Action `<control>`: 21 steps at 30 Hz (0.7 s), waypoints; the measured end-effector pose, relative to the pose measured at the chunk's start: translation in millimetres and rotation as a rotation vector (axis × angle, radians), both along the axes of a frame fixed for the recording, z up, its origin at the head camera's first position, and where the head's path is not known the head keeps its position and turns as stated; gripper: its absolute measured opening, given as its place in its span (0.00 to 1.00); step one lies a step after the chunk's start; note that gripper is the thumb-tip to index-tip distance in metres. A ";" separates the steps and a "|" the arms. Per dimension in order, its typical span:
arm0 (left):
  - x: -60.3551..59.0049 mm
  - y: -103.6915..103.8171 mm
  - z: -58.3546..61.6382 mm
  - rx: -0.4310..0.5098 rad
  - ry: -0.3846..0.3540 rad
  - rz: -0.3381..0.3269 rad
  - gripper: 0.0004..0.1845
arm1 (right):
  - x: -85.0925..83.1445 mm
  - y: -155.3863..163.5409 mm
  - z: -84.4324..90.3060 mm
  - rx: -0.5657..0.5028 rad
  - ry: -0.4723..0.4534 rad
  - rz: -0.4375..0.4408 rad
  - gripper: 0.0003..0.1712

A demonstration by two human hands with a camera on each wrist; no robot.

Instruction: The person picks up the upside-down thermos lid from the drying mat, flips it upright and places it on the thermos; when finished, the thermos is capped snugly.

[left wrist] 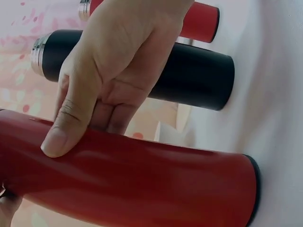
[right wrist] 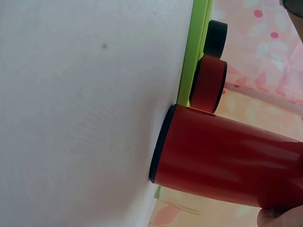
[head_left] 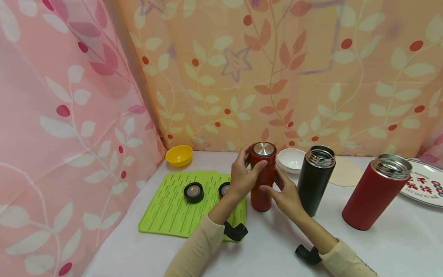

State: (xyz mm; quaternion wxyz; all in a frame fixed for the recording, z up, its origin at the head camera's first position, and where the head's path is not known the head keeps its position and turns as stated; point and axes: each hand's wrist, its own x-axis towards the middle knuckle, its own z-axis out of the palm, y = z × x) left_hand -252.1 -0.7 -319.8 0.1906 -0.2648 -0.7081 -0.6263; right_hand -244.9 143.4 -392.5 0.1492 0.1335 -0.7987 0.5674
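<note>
- My left hand (head_left: pixel 242 175) wraps round the upper part of the capped red flask (head_left: pixel 262 181), thumb lying across its front just below the lid.
- My right hand (head_left: pixel 284 193) steadies the same flask lower down, fingers loosely curved against its right side.
- That flask stands upright on the white table (head_left: pixel 277 246), touching the right edge of the green drying mat (head_left: pixel 169 207).
- Two loose lids, a black lid (head_left: pixel 193 192) and a red lid (right wrist: pixel 208 85), sit on the mat.
- An open black flask (head_left: pixel 315 181) stands just to the right; an open red flask (head_left: pixel 377 192) stands farther right, beside a patterned plate (head_left: pixel 425 184).
</note>
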 end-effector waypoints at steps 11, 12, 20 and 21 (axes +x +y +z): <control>-20.7 8.9 -16.6 0.004 -0.052 0.121 0.43 | 0.3 -1.0 -0.5 0.001 -0.002 0.012 0.45; -20.8 9.9 -16.7 0.009 -0.057 0.137 0.42 | 0.0 -0.9 -0.8 0.002 -0.003 0.014 0.45; -13.8 1.0 -6.6 0.012 -0.059 0.009 0.33 | 0.4 -0.1 0.5 0.001 -0.002 0.006 0.46; -12.2 -2.4 -3.6 0.001 -0.052 -0.037 0.32 | 0.5 0.1 0.6 0.000 -0.001 0.008 0.46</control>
